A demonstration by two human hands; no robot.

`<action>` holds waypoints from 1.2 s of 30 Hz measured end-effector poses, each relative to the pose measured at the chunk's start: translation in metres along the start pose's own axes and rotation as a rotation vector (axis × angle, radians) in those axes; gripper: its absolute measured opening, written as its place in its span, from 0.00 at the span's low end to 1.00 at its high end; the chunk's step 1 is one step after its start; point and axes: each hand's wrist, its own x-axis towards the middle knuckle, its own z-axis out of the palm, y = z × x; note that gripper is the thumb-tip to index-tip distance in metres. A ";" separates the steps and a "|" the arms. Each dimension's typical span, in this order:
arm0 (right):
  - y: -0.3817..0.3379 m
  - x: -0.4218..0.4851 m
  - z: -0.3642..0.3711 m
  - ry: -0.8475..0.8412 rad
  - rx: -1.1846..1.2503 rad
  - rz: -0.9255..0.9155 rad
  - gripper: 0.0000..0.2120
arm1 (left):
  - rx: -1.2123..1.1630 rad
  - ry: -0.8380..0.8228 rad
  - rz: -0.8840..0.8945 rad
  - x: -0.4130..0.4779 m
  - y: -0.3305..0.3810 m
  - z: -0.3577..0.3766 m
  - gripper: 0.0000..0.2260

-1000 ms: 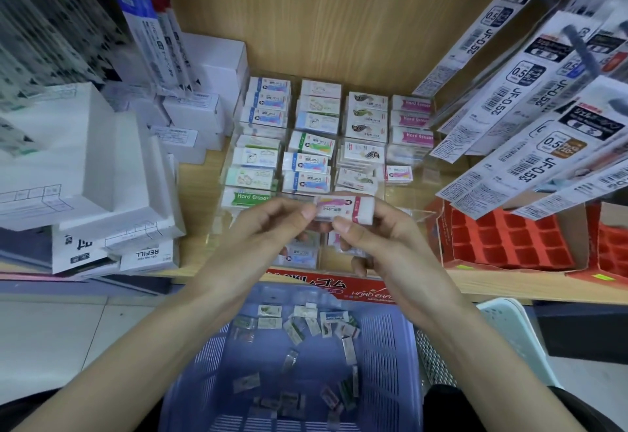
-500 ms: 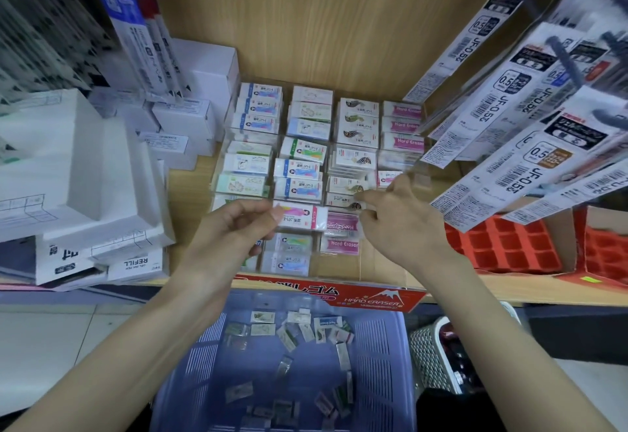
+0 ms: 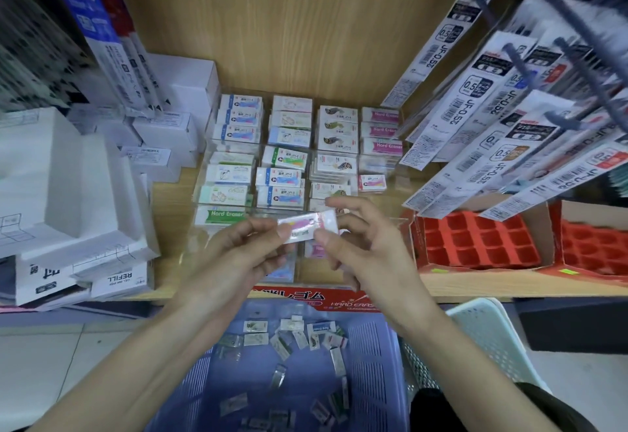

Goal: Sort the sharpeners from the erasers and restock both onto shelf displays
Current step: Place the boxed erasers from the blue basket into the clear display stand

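Note:
A wrapped pink-and-white eraser (image 3: 307, 227) is held in front of the shelf between both hands. My left hand (image 3: 238, 254) pinches its left end and my right hand (image 3: 367, 244) pinches its right end, thumb below. Behind it, a clear divided display tray (image 3: 204, 176) on the wooden shelf holds rows of boxed erasers (image 3: 282, 159) in blue, green and pink sleeves. Below my arms a blue plastic basket (image 3: 370, 380) contains several loose small wrapped erasers (image 3: 295, 333).
White refill boxes (image 3: 68, 193) are stacked at the left of the shelf. Red divided trays (image 3: 475, 241) in cardboard boxes sit at the right. Hanging pen-refill packs (image 3: 509, 125) jut out at upper right. A pale green basket (image 3: 486, 329) stands beside the blue one.
My right hand drew back from the tray's right column and took the eraser's right end again. The eraser has risen slightly and tilted.

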 end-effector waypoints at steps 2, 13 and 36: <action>0.003 -0.001 0.001 0.133 0.222 0.114 0.13 | 0.065 -0.037 0.023 -0.001 -0.003 0.004 0.10; 0.012 -0.007 0.012 0.163 -0.009 0.065 0.14 | 0.934 -0.108 0.511 0.000 -0.021 0.010 0.11; 0.004 0.089 -0.073 0.254 -1.624 -0.146 0.08 | 1.817 0.180 0.597 0.046 -0.036 -0.045 0.33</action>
